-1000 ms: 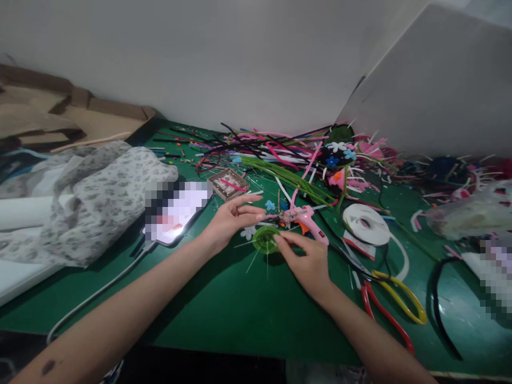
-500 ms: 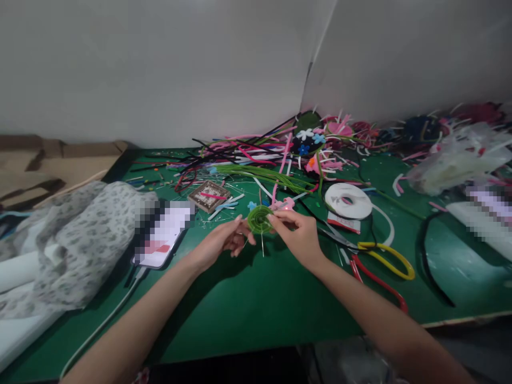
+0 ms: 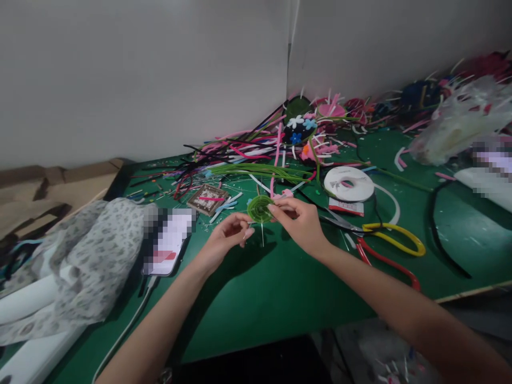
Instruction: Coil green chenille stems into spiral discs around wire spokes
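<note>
A flat round coil of green pipe cleaner (image 3: 259, 208) is held up over the middle of the table. My right hand (image 3: 298, 221) pinches its right edge between thumb and fingers. A thin pale wire (image 3: 263, 233) hangs down from the coil. My left hand (image 3: 230, 234) is at the coil's lower left with curled fingers, closed on a thin pale strand that runs to the coil's edge. Exactly how the fingertips meet on that strand is hard to see. Just behind the coil lies a pink pipe-cleaner piece (image 3: 285, 194).
Loose pipe cleaners (image 3: 240, 146) heap against the wall, with flower-decorated pieces (image 3: 298, 130) beside them. A white tape roll (image 3: 349, 183) and scissors (image 3: 394, 240) lie right. A small patterned box (image 3: 207, 199), a phone (image 3: 172, 240) on a cable and patterned cloth (image 3: 108, 250) lie left.
My left hand's fingers, looser and more spread before, have curled in at the coil's lower left. My right hand keeps its pinch on the coil. The camera view has shifted slightly.
</note>
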`<state>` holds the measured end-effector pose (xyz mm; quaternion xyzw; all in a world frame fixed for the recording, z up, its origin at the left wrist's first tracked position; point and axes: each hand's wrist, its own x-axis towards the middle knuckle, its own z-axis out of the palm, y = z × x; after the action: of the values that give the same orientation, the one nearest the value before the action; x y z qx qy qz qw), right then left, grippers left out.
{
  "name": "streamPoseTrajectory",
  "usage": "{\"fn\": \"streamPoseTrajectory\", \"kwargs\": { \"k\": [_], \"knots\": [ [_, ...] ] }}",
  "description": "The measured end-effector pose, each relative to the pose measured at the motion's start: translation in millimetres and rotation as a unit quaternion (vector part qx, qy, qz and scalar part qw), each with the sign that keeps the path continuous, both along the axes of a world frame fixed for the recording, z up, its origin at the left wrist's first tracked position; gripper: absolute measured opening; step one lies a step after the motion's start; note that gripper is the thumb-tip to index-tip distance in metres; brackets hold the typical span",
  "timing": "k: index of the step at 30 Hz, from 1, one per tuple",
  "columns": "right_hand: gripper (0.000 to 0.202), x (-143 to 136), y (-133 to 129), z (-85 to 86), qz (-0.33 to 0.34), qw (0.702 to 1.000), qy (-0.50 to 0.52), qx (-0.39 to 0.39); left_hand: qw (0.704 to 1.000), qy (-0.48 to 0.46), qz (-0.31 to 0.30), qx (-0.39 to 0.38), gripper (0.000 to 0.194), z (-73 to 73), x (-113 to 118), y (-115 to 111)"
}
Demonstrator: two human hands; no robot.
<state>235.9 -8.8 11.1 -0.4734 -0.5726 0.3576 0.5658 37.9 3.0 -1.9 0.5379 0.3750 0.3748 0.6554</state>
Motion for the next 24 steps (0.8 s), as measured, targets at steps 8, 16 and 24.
{"fn": "streamPoseTrajectory", "kwargs": {
  "k": [8,16,24],
  "knots": [
    [0.015,-4.2,0.2,-6.1,0.02,0.999,0.03,-0.032,1.0,0.0,-0.015,0.015,0.044,-7.3,-4.2,1.8],
    [0.014,-14.0,-5.5,-8.6,0.019,1.0,0.0,-0.014,0.997,-0.057,0.017,0.043,0.028,-6.3,3.4,-5.1],
    [0.011,-38.8,-7.7,-5.4,0.026,1.0,0.014,0.006,0.994,-0.032,0.082,0.068,0.04,-12.3,-1.0,0.9]
  ]
}}
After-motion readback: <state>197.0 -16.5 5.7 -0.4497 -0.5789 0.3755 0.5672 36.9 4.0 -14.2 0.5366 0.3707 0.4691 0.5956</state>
